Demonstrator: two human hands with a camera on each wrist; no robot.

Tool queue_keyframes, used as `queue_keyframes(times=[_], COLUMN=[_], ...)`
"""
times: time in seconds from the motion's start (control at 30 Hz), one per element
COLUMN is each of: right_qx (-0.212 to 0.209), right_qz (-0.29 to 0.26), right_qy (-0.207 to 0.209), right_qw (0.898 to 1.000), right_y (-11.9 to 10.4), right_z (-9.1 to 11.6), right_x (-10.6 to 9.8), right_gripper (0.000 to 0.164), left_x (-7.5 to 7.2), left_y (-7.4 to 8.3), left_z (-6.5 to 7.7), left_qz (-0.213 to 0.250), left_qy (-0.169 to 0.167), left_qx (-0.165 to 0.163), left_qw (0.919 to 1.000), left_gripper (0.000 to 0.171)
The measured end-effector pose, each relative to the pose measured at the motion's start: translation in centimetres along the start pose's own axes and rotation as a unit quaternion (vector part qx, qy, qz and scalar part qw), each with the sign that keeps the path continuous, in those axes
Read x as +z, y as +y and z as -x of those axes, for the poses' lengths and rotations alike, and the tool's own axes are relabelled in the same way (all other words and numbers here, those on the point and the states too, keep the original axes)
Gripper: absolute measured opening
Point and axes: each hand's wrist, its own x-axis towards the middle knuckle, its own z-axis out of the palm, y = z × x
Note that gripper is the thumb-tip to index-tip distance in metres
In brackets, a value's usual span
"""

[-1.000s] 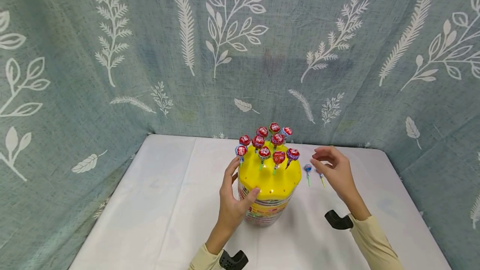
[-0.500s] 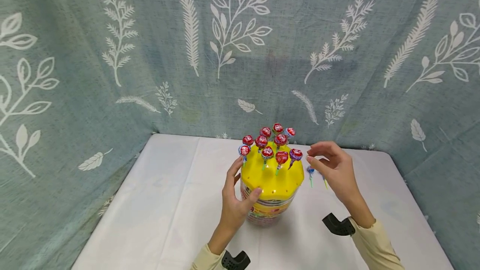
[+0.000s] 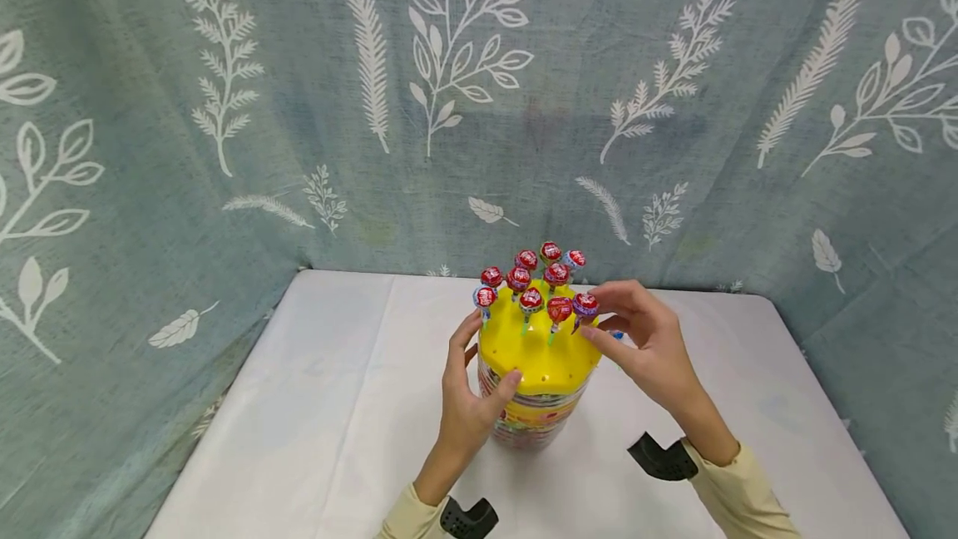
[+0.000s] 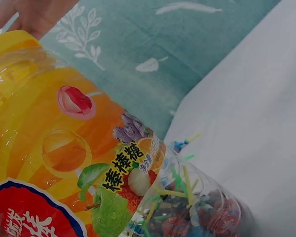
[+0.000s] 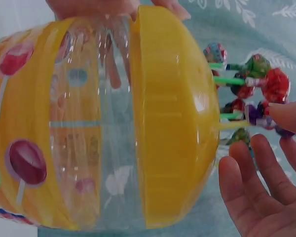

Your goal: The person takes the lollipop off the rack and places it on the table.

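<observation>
A tall clear candy jar [image 4: 64,148] with a printed label and a yellow lid [image 3: 524,356] stands on the table. Several wrapped lollipops stick up out of the lid's holes. My left hand [image 3: 467,410] holds the jar's left side near the lid, thumb in front and fingers round the far side. With thumb and index finger at either side of its wrapped head, my right hand [image 3: 647,348] pinches a purple lollipop [image 3: 585,306] at the lid's right edge; its yellow stick stands in the lid. The other right fingers are spread beside it.
Loose lollipops lie on the white table [image 3: 299,406] right of the jar, mostly hidden behind my right hand; one blue wrapper [image 3: 617,334] peeks out. More lollipops [image 4: 207,217] fill the jar's bottom. A patterned curtain [image 3: 299,106] hangs behind and at both sides.
My right hand has moved left from above the loose lollipops to the purple lollipop on the lid. My left hand stays on the jar.
</observation>
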Motion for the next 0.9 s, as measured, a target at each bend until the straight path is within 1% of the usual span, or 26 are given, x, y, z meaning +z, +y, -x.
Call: queue_keyframes(times=[0.03,0.1,0.27,0.33,0.47,0.67,0.9], right_qx=[-0.004,-0.008,-0.008,-0.007,-0.010,-0.015,-0.030], right_qz=[0.001,0.004,0.011,0.017,0.023,0.031,0.027], right_qy=[-0.001,0.002,0.027,0.039,0.051,0.052,0.078], right_qw=[1.000,1.000,1.000,0.999,0.998,0.998,0.996], right_y=[0.0,0.0,0.2,0.2,0.2,0.4,0.4], right_z=[0.0,0.1,0.3,0.3,0.3,0.3,0.2], right_x=[0.1,0.3,0.9,1.1,1.5,1.9,2.1], right_gripper=[0.044,0.045,0.045,0.044,0.043,0.046,0.043], left_x=[-0.1,0.0,0.2,0.3,0.4,0.7,0.9], left_y=[0.5,-0.2,-2.6,-2.9,-3.0,-2.8,-2.9], left_z=[0.0,-0.1,0.0,0.0,0.0,0.0,0.1], left_qz=[0.000,0.000,-0.003,-0.003,0.001,0.006,0.005], left_qy=[-0.001,-0.001,0.001,0.001,0.003,0.011,0.013], left_qx=[-0.002,0.002,0.005,0.004,-0.003,-0.016,-0.006], left_qw=[1.0000,1.0000,1.0000,1.0000,1.0000,0.9998,0.9999], left_gripper=[0.066,0.067,0.070,0.069,0.068,0.068,0.069])
